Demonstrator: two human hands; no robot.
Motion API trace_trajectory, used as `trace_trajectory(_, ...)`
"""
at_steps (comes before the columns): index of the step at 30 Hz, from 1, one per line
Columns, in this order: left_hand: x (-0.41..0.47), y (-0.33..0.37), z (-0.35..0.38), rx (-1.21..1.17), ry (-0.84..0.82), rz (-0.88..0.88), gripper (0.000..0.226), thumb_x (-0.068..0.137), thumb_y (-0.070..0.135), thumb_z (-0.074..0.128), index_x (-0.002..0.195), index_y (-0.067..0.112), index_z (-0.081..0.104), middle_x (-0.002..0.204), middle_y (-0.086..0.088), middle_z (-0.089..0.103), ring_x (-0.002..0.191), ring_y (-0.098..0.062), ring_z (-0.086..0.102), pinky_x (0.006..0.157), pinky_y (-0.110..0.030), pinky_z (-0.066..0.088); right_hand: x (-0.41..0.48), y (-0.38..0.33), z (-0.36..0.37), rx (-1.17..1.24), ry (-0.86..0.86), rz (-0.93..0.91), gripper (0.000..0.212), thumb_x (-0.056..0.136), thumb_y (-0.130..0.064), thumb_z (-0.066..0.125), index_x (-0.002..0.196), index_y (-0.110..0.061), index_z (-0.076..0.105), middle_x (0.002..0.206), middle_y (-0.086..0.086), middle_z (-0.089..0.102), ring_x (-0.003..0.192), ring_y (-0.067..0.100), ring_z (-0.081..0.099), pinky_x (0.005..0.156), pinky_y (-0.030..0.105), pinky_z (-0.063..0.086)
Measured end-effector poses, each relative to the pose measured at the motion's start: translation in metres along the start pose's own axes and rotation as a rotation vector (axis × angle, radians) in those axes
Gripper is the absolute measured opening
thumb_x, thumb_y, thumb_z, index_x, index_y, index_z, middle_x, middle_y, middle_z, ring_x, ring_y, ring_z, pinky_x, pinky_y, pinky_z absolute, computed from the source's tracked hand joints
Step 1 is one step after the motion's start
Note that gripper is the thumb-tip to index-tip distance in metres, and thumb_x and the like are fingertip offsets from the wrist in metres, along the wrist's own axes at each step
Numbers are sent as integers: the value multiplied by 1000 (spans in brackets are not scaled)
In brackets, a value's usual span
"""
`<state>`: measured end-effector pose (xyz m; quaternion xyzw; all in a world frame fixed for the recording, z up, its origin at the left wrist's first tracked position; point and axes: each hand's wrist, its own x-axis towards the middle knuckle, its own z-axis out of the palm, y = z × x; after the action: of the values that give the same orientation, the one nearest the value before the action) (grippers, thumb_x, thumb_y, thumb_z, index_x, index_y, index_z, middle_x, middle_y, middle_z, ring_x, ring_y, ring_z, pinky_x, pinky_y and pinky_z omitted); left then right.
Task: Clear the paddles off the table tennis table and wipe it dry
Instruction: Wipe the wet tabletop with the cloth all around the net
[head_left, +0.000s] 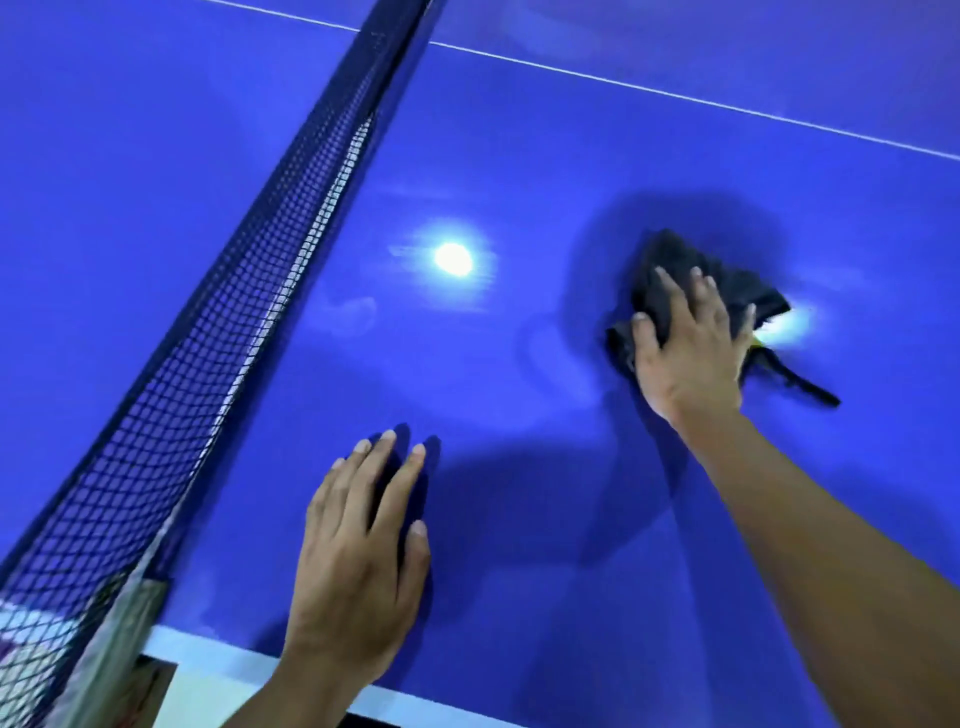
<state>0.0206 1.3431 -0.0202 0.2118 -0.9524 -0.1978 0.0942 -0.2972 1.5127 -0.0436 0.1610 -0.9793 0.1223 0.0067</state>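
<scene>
Head view, looking down on a glossy blue tabletop (519, 156) crossed by a dark net (260, 260) at the left. Finds the right hand (691, 348) spread flat with straight fingers, bearing down on a bunched dark cloth (675, 260) well to the right of the net, pressing it and not curled round it. Finds the left hand (358, 535) likewise released, palm down and fingers straight, resting on the bare surface near the white front edge as if for support. Judging by its crumpled folds and the thin tail trailing toward the lower right, expect a soft, limp, light cloth that bunches and skids easily on so slick a top. Better to press through the palm over the thick middle of the bundle, or gather it there, than to pull by the tail. Looks hard, stiff and smooth underneath, mirroring a lamp glare (453, 258). Cannot tell whether the faint smears around the glare are damp streaks. Shows no paddles on this stretch of the tabletop, so probably well into the wiping step. Shows no container of any kind either, so nothing to report on contents.
</scene>
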Motion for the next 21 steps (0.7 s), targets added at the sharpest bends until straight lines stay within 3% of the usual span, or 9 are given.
trace_trajectory(6, -62, -66, -13, 175, 123, 3, 53, 86, 27, 45, 133, 9, 63, 147, -14, 51, 134, -34, 47, 111, -52, 35, -1, -184, 46, -2, -29, -285, 63, 99, -51, 41, 159, -33, 33, 169, 5, 23, 157, 19, 15, 125, 57, -4)
trace_trajectory(11, -70, -75, -3, 140, 153, -5, 53, 89, 26, 42, 138, 13, 57, 151, -13, 48, 140, -33, 44, 118, -48, 30, -52, -286, 70, 16, -51, -458, 65, 97, -53, 40, 158, -31, 36, 169, 5, 24, 157, 19, 15, 124, 58, 0)
trace_trajectory(16, -73, -76, -5, 109, 120, -14, 54, 91, 25, 42, 142, 12, 55, 156, -11, 41, 146, -31, 36, 122, -47, 23, -87, -310, 71, 34, -79, -436, 64, 98, -52, 38, 159, -32, 33, 169, 2, 24, 157, 15, 13, 125, 56, -4)
trace_trajectory(21, -72, -73, -7, 169, 101, -14, 57, 90, 26, 42, 144, 11, 51, 155, -12, 42, 143, -35, 38, 121, -50, 25, -88, -254, 55, 72, -64, -377, 60, 99, -50, 41, 157, -33, 37, 168, -1, 27, 156, 12, 16, 126, 52, -4)
